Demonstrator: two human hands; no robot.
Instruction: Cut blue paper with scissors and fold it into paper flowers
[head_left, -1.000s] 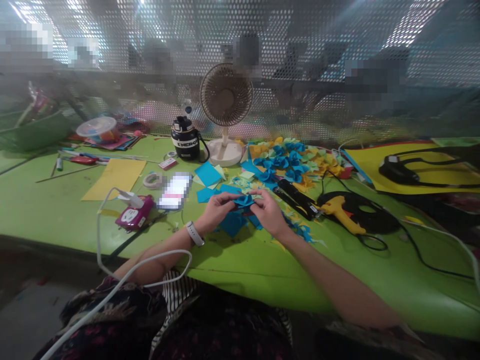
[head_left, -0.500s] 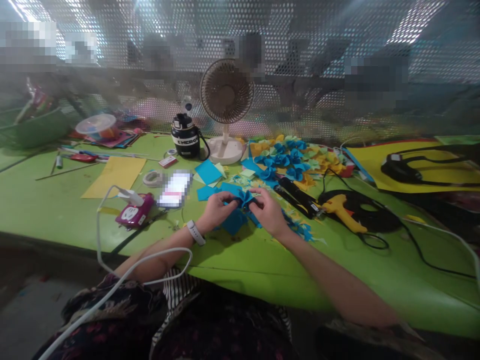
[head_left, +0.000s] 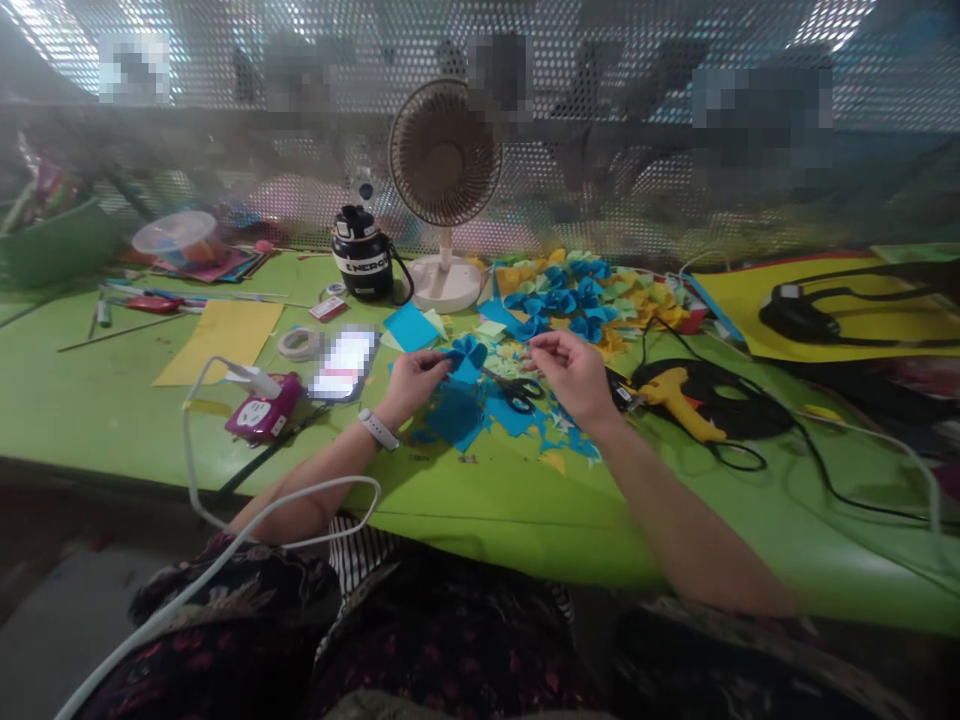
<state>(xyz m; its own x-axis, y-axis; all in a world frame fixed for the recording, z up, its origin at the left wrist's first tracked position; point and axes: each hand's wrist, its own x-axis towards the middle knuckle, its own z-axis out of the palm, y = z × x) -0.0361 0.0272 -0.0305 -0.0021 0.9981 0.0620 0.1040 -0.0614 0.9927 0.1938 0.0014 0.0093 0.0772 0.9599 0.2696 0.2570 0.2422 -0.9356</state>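
My left hand [head_left: 409,382] pinches a folded blue paper flower [head_left: 466,354] just above the green table [head_left: 112,400]. My right hand [head_left: 576,372] hovers a little to the right of the flower, apart from it. Its thumb and forefinger are pressed together, and I cannot make out what is between them. Black-handled scissors [head_left: 519,390] lie on the table between the hands. Blue paper scraps [head_left: 456,418] lie under them. A white watch sits on my left wrist.
A pile of blue, yellow and green paper flowers [head_left: 589,295] lies behind the hands. To the right are a yellow glue gun [head_left: 679,402] and black cables. To the left are a phone [head_left: 345,362], pink power strip [head_left: 259,415] and tape roll [head_left: 300,343]. A fan [head_left: 444,165] and black jug [head_left: 361,262] stand behind.
My right hand has let go of the blue flower and drawn off to the right. The left hand keeps the flower and has lifted it slightly. The scissors now show between the hands.
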